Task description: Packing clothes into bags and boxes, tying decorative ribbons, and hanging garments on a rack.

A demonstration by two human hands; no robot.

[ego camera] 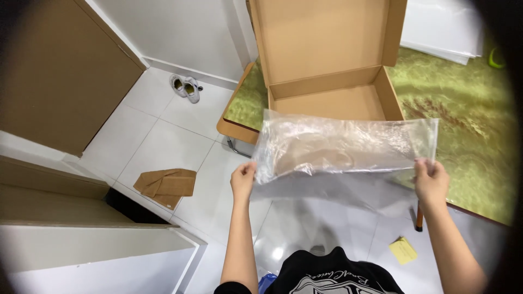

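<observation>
A person stretched a clear plastic bag (343, 144) between both hands, holding it flat and level in the air just in front of an open cardboard box (327, 65). The left hand (243, 179) pinched the bag's near left corner between thumb and fingers; the right hand (431, 182) pinched the near right corner in the same way, the fingers closed on the film. The crinkled bag hung across the near edge of the box, and through it the brown of the cardboard showed.

The box stood on a table (463, 120) covered in a green patterned cloth, its lid raised upright on the far side. Stacked white sheets (444, 30) lay at the far right of the table.

On the white tiled floor (163, 136) to the left lay a folded piece of brown cardboard (166, 185), and farther off, by the wall, a pair of grey shoes (185, 87). A small yellow note (403, 250) lay on the tiles near the right forearm. A brown door (54, 71) filled the far left.
</observation>
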